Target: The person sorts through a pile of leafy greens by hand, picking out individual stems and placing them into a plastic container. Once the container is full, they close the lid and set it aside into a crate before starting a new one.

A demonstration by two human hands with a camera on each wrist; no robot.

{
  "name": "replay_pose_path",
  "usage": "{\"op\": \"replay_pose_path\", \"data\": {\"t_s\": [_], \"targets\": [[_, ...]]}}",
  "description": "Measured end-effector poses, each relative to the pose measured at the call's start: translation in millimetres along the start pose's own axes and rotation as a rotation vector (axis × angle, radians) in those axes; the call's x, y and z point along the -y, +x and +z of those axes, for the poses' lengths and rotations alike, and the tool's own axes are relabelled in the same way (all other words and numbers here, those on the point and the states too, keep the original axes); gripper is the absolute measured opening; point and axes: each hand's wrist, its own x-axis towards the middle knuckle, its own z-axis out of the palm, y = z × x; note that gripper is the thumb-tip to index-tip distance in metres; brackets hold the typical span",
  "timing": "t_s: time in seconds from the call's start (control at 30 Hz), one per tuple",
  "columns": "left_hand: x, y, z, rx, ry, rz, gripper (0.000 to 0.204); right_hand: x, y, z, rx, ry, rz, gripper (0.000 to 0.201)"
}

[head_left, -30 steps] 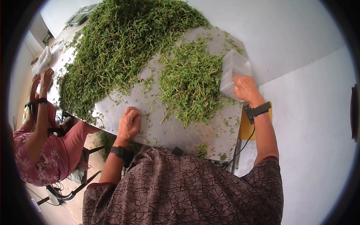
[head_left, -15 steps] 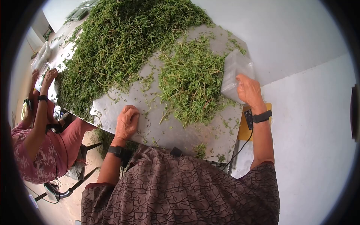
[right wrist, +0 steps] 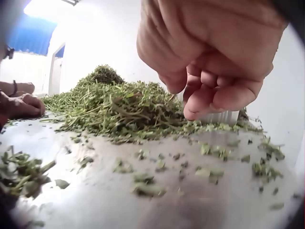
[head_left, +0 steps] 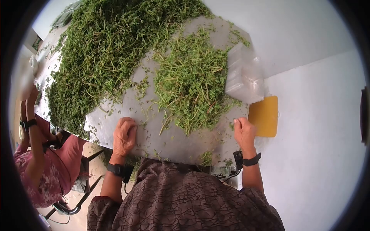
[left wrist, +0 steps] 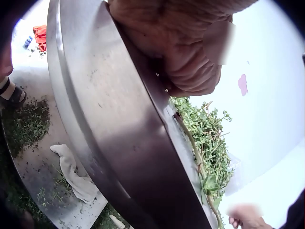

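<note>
On the metal table [head_left: 185, 148], my left hand [head_left: 125, 134] rests near the front edge with loosely curled fingers and no object in them. In the left wrist view, that hand [left wrist: 176, 43] lies against the table's edge. My right hand [head_left: 244, 134] is over the table's right side; its fingers [right wrist: 233, 93] curl loosely, with nothing seen in them. Ahead of both hands lies a small heap of leafy green stems [head_left: 192, 84]. Clear plastic boxes [head_left: 241, 77] stand just right of that heap, beyond my right hand.
A much larger pile of greens [head_left: 104, 57] covers the table's far left. Loose leaves are scattered across the metal. A yellow board [head_left: 266, 117] sits beyond the right edge, by the white wall. Another person [head_left: 50, 169] sits at the left. A white cloth [left wrist: 76, 179] lies lower down.
My right hand has left the clear boxes and come back toward me, to the table's near right. The left hand stays at the front edge. The seated person's hands have moved.
</note>
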Motion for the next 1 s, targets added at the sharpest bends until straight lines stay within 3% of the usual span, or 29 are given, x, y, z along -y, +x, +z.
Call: {"op": "replay_pose_path", "data": {"t_s": [0.1, 0.17, 0.23, 0.4, 0.5, 0.7, 0.97, 1.0], "targets": [[-2, 1, 0, 0.006, -0.002, -0.01, 0.014, -11, -38, 23, 0.095, 0.112, 0.103, 0.018], [0, -1, 0, 0.016, -0.003, -0.041, 0.014, -20, -54, 37, 0.134, 0.171, 0.079, 0.016], [-2, -1, 0, 0.013, 0.017, -0.054, 0.015, -27, -64, 46, 0.078, 0.272, 0.142, 0.015], [-2, -2, 0, 0.012, 0.052, -0.071, 0.017, -28, -73, 52, -0.006, 0.326, 0.146, 0.012], [-2, -4, 1, 0.017, 0.076, -0.064, 0.018, -33, -78, 51, 0.023, 0.358, 0.221, 0.012], [-2, -4, 1, 0.027, 0.109, -0.07, 0.023, -41, -80, 52, 0.036, 0.314, 0.169, 0.01], [0, -5, 0, 0.029, 0.16, -0.042, 0.024, -42, -81, 50, 0.047, 0.374, 0.188, 0.008], [1, -5, 0, 0.029, 0.154, -0.019, 0.024, -40, -81, 48, 0.05, 0.391, 0.251, 0.009]]}}
